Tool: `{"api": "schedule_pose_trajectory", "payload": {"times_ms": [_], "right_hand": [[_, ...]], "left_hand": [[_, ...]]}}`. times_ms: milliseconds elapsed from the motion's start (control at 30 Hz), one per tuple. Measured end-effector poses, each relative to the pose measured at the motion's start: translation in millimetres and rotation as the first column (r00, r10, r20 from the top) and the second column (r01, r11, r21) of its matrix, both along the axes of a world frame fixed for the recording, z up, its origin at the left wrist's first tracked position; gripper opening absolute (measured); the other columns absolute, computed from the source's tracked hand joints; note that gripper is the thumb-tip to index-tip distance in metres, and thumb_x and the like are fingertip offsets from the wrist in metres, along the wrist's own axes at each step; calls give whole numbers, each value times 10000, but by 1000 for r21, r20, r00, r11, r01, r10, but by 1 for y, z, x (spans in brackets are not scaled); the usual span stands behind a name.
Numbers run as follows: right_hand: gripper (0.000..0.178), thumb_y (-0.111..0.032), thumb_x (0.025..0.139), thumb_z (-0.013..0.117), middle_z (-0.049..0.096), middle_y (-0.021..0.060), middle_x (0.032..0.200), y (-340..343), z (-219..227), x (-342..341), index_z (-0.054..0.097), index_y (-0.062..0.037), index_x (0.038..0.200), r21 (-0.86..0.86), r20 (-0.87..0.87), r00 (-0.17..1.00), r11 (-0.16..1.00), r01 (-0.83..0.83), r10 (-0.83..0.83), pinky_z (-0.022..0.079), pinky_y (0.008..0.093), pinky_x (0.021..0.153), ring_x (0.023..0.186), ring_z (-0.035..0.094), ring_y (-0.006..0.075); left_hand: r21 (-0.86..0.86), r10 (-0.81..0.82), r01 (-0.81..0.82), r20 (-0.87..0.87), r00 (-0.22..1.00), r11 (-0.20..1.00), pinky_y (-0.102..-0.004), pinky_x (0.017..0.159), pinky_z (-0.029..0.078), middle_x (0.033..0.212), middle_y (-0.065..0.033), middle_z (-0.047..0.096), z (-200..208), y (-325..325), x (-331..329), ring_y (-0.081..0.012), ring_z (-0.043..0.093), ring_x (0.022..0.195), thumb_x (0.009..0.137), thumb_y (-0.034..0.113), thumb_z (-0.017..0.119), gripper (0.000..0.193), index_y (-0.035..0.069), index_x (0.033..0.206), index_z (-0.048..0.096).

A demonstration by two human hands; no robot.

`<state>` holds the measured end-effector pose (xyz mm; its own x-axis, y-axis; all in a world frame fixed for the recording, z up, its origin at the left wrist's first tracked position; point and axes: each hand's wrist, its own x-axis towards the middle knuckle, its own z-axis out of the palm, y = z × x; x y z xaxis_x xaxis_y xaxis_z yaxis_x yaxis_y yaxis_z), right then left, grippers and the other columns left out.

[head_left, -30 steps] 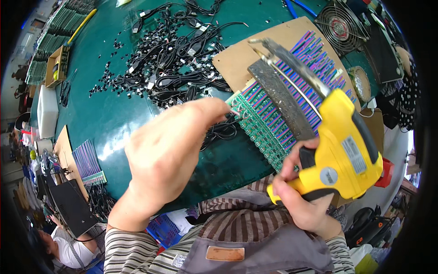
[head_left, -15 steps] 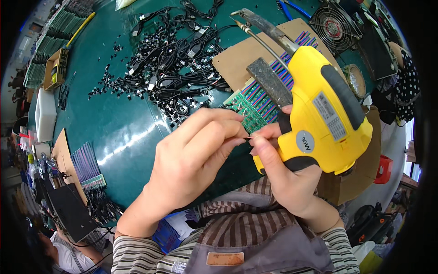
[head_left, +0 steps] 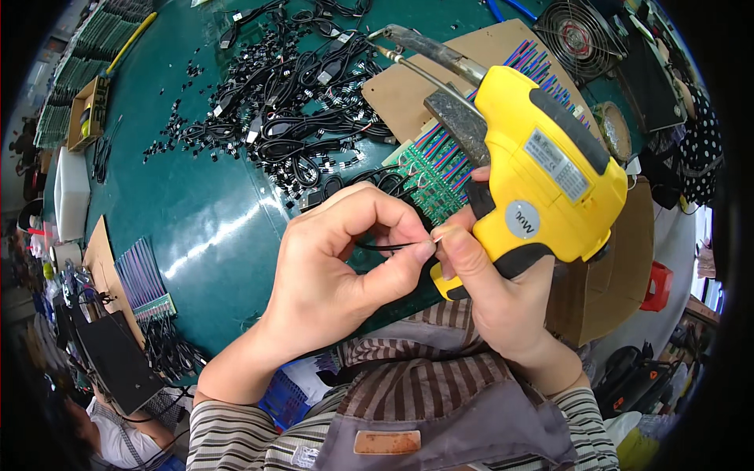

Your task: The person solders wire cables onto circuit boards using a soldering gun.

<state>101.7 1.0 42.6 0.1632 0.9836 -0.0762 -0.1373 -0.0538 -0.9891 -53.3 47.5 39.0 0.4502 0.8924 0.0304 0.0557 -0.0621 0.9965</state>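
Fingertips of my left hand [head_left: 326,259] are pinched on a thin black cable [head_left: 385,248], whose fine end wires reach toward the other hand. My right hand [head_left: 506,310] grips a yellow soldering gun [head_left: 510,110], its metal tip pointing up and away to the left. The right thumb and forefinger also pinch the wire end, so both hands meet there. Just beyond them lies a green circuit board panel [head_left: 428,182] with coloured wires on its far side and black cables on its left. A dark grey bar [head_left: 455,125] rests across the coloured wires.
A heap of black USB cables [head_left: 290,118] and small black pieces covers the far middle of the green table [head_left: 212,251]. Brown cardboard [head_left: 393,94] lies under the panel. A fan [head_left: 577,39] and tape roll [head_left: 611,129] stand far right; a wired panel [head_left: 153,302] lies left.
My left fingers have turned and opened into a loop, bringing the black cable into sight. The soldering gun has shifted slightly left and down. Both hands still meet at the wire end.
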Motion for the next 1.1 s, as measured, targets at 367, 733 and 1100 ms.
{"api": "schedule_pose_trajectory", "payload": {"times_ms": [367,733,1100], "right_hand": [[123,-24,854,617,622,19,825,-1,-7,-20,584,3,969,-74,-349,919,983,166,-182,426,182,572,678,551,57],[430,-40,889,522,571,76,899,-7,4,-4,301,-10,1256,-43,-164,985,998,48,-54,446,255,627,684,526,112],[581,-499,865,538,526,186,1080,-91,5,78,411,-18,1166,-181,239,970,980,86,-40,417,228,524,620,491,110]], "left_hand": [[-245,185,-129,222,957,961,-215,750,438,871,-22,553,-2,-17,13,-74,528,797,849,1,605,86,-22,916,556],[147,239,-229,-51,970,962,-278,795,430,1028,-116,519,-9,-15,15,-178,518,949,762,20,672,105,3,829,592],[539,531,-248,-468,706,805,-339,775,390,892,-91,514,-38,-5,43,-250,498,857,674,59,703,136,32,767,607]]}}
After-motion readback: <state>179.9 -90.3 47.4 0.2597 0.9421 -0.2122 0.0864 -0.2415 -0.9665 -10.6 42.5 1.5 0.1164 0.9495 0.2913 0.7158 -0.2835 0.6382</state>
